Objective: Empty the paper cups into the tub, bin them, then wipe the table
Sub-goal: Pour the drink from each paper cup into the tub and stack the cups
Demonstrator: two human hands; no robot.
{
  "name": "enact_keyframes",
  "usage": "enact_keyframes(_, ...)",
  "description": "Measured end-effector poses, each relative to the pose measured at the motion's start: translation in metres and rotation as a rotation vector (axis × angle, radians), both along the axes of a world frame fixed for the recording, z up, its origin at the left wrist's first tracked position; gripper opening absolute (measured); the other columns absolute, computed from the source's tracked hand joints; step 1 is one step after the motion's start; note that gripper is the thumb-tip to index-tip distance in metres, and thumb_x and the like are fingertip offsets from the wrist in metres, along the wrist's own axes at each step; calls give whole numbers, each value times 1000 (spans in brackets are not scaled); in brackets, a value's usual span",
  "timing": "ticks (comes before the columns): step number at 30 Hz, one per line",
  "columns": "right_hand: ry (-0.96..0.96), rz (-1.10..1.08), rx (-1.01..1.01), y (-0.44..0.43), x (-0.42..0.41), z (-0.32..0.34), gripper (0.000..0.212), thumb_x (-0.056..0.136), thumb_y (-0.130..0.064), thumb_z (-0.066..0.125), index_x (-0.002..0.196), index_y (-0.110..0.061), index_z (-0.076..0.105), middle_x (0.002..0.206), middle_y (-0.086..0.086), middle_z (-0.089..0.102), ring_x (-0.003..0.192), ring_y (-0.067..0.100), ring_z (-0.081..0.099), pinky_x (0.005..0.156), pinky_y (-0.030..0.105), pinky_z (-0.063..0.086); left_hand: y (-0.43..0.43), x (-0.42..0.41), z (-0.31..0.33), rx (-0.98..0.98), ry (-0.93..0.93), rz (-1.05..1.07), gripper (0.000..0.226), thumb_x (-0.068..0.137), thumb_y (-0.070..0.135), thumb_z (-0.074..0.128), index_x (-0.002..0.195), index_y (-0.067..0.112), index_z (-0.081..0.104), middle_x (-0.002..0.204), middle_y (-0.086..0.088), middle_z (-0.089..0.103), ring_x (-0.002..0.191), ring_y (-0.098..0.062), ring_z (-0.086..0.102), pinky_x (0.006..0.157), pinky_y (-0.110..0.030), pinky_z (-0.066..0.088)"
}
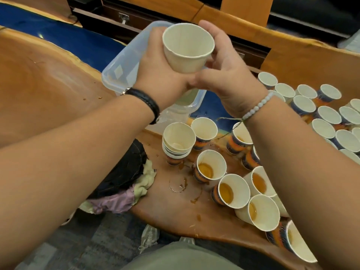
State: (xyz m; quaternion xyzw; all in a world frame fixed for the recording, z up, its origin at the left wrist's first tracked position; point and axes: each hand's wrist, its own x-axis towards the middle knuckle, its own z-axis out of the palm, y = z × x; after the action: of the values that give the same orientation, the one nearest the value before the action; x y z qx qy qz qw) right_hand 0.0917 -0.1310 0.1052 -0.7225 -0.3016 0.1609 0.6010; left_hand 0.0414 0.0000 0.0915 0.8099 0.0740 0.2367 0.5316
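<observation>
At upper centre, the left hand (155, 63) and right hand (228, 75) both curl around an empty paper cup (188, 49), in front of the clear tub (120, 71). Cups of amber liquid (231, 190) stand at lower right on the bench (48, 84).

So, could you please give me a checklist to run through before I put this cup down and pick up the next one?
1. Held cup emptied: ok, no liquid visible inside.
2. Grip: ok, left hand and right hand both hold it.
3. Stack of empties ready: ok, upright, top open.
4. Tub below the hands: ok.
5. Bin nearby: cannot tell, none in view.
6. Table dry: not ok, amber spills beside the unemptied cups.
</observation>
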Motion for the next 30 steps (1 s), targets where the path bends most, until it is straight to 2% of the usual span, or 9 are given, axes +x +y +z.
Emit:
enact_keyframes(2,20,-77,22,5,3,-2,90,64,-18,74,140,-25,25,134,3,41,119,21,49,91,45,53,-4,13,-2,4,2,2,58,70,22,75,115,33,40,94,18,47,88,2,52,80,-19,51)
enact_keyframes(5,28,-206,73,10,13,-3,86,55,-30,79,129,-30,34,129,2,47,116,19,52,87,46,54,-5,26,1,131,22,-44,65,75,10,70,132,12,39,91,18,46,79,5,50,69,-4,42)
enact_keyframes(7,14,-265,53,8,20,-3,78,57,-26,79,123,-30,38,125,2,50,112,18,54,85,44,55,2,30,1,184,81,-145,77,70,15,77,134,15,33,103,15,46,90,2,51,67,-1,40)
enact_keyframes(10,-104,-332,-37,0,32,-1,70,63,-16,79,121,-26,41,117,-2,52,99,9,54,77,24,52,19,34,-3,345,207,-243,80,70,20,75,136,25,31,125,3,40,109,-11,45,79,-17,41)
enact_keyframes(12,-206,-374,-161,-6,39,3,70,65,-14,80,122,-25,41,110,-8,50,92,4,51,70,16,49,28,37,-9,449,259,-166,69,76,22,70,136,27,34,133,0,37,113,-15,42,89,-27,38)
enact_keyframes(15,-362,-405,-421,-12,48,7,74,66,-21,80,128,-29,39,106,-13,46,93,8,50,77,24,52,34,48,-20,717,376,65,56,85,38,61,135,26,38,136,-5,41,123,-28,44,111,-49,26)
enact_keyframes(18,-475,-405,-619,-11,55,8,74,66,-31,78,128,-36,38,109,-14,45,110,21,46,85,45,51,36,53,-36,928,487,171,52,93,54,45,135,23,41,137,-8,44,132,-30,37,113,-60,2)
enact_keyframes(22,-632,-402,-853,-3,62,8,69,72,-34,74,130,-38,36,123,-8,50,116,28,41,89,49,41,38,50,-54,945,556,185,54,95,56,32,135,22,43,141,-9,42,140,-31,27,111,-63,-5)
enact_keyframes(30,-893,-382,-1113,11,76,-5,64,78,-31,68,132,-37,35,127,-3,49,113,31,41,84,47,35,38,53,-59,940,538,147,55,93,59,32,133,24,45,137,-7,46,135,-28,35,112,-61,-3)
